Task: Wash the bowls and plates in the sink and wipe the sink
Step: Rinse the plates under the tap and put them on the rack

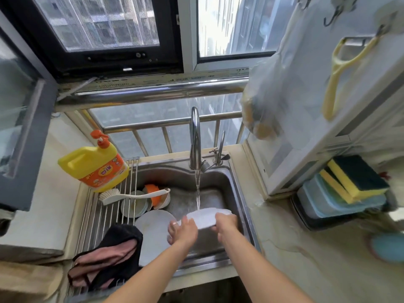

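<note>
- My left hand (183,231) sits at 6 o'clock in the sink (237,193), fingers curled around the left edge of the white dish (206,217); grip reads as closed on the rim.
- My right hand (226,223) clamps the same dish from its right side, fingers wrapped over the near edge. Both hands carry it together.
- The dish is held clear of the sink floor, tilted, directly under the water stream (198,193). Motion blur hides whether it is a bowl or a plate.
- Step in hand, as I judge it: rinsing one piece under running water. Washing is at an early-to-middle stage, since other pieces wait.
- At 9 o'clock of my hands, a white plate (154,232) lies on the left side of the sink, partly under the dark cloth (109,254) draped on the roll-up rack (94,217).
- Further out at 10 o'clock: a pale green plate (133,204), an orange bowl (153,193) and a white bowl (166,200) stacked loosely, with a dish brush (131,196) laid across them.
- At 12 o'clock the faucet (195,136) runs; at 10 o'clock beyond the rack stands the yellow detergent bottle (96,165).
- Next move calls for: turning the dish so water reaches every face, then a firm two-handed carry to a draining spot. Wet rim, so slip is the risk.
- Sink wipe not yet begun.
</note>
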### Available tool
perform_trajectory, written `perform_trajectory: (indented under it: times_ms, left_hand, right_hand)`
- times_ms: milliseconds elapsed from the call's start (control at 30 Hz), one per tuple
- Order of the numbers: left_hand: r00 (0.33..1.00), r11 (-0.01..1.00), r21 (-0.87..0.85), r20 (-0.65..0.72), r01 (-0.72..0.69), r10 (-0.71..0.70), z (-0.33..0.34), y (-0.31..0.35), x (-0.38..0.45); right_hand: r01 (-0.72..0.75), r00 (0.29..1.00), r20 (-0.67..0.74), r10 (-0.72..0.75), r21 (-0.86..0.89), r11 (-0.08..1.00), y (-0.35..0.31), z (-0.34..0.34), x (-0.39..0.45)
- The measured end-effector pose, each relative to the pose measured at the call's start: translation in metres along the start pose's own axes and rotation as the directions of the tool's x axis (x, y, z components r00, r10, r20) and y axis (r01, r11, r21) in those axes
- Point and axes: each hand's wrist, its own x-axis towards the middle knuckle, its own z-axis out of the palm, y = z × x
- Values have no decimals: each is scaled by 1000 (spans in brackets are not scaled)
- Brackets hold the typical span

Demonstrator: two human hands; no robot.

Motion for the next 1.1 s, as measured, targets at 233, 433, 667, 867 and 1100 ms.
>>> perform_trajectory:
  times_ms: [233,433,667,867,1100]
  left_hand:
    - [870,797,366,311,-480,382,29,-8,17]
    - [815,820,170,331,-547,475,40,-8,54]
    - [810,829,92,296,-552,506,44,11,75]
    - [701,693,129,239,-709,672,44,-7,81]
    - [746,713,217,190,-666,639,13,5,118]
  right_hand:
    - [117,993,57,-104,-330,937,21,-2,-8]
    - [251,962,213,-173,-432,866,25,-8,16]
    - [323,931,311,-191,-461,826,18,-15,32]
    - [380,907,370,-202,-512,770,7,-11,39]
    - [607,792,545,-277,-645,464,-15,-8,55]
